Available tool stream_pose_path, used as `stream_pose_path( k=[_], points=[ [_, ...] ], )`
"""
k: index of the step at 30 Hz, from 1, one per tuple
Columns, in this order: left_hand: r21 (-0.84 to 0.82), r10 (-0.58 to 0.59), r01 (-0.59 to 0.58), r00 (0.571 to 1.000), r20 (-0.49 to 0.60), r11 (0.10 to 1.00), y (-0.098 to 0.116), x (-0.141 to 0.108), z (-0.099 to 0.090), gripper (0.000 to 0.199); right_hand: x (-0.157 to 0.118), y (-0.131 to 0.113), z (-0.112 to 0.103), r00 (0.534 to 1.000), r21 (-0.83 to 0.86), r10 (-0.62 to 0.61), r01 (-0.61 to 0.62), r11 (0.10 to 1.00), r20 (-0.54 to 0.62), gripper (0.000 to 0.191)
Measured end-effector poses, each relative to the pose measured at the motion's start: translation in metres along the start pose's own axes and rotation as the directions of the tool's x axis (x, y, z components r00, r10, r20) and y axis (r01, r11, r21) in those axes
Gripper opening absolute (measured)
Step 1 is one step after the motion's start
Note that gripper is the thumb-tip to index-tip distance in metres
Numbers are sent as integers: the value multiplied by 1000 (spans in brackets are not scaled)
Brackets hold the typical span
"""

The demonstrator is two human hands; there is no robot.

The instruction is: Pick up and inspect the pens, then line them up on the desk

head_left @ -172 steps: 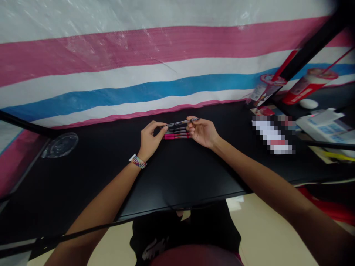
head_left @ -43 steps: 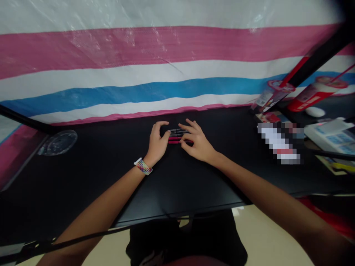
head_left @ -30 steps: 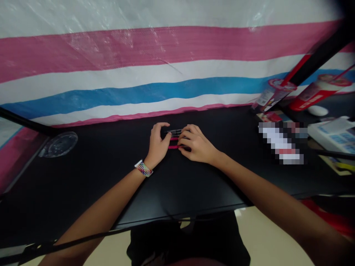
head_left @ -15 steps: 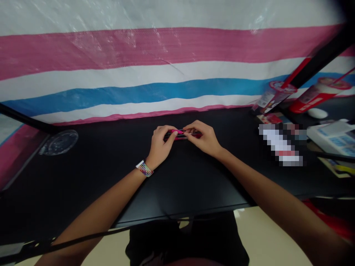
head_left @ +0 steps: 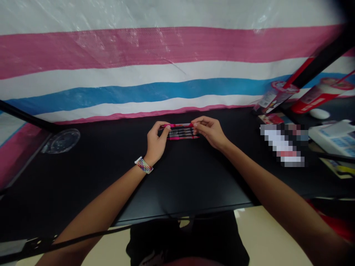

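A pink-ended pen (head_left: pixel 181 125) lies sideways between my hands, at the far side of a row of pens. My left hand (head_left: pixel 158 142) pinches its left end, and my right hand (head_left: pixel 210 132) has its fingers closed on the right end. Just nearer to me, several dark and clear pens (head_left: pixel 181 132) lie side by side on the black table (head_left: pixel 177 177). The nearest pen in the row (head_left: pixel 183 138) has a pink left part.
A clear round plastic lid (head_left: pixel 61 141) is at the left. On the right stand two cups with red straws (head_left: pixel 276 96) (head_left: pixel 323 94), near a white mouse (head_left: pixel 319 113), a blurred-out item (head_left: pixel 283 146) and a white-and-blue box (head_left: pixel 337 138). A striped sheet (head_left: pixel 166 90) hangs behind.
Both hands have moved slightly apart, and the pink-ended pen has moved to the far side of the row. More of the pens between the hands now shows.
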State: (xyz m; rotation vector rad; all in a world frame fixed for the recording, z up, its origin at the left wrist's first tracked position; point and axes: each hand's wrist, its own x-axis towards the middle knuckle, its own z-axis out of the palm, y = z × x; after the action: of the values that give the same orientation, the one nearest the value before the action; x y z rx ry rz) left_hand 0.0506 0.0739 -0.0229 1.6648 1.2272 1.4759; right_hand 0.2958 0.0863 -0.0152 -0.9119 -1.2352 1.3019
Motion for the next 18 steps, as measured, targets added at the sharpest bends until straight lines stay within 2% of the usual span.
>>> stream_pose_path(
  k=[4,8,10,12,15,18],
  points=[
    [17,6,-6,1000,12,1000,0,0,-1,20,1,4,0,999,-29,-33,33,999,-19,28],
    [126,23,-23,1000,9,992,1,0,-2,49,2,6,0,996,-48,-79,78,996,-30,24],
    [152,32,-34,999,14,988,1,0,-2,58,2,6,-1,995,-52,-92,90,995,-26,21],
    [129,30,-34,999,29,991,2,0,-2,55,3,6,-2,995,-46,-94,93,995,-29,19],
    [47,50,-52,998,40,998,4,1,-2,29,5,8,-5,994,-25,-87,86,996,-69,20],
    [46,51,-53,997,50,998,4,3,-2,28,7,9,-6,993,-12,-72,71,997,-93,23]
  ],
)
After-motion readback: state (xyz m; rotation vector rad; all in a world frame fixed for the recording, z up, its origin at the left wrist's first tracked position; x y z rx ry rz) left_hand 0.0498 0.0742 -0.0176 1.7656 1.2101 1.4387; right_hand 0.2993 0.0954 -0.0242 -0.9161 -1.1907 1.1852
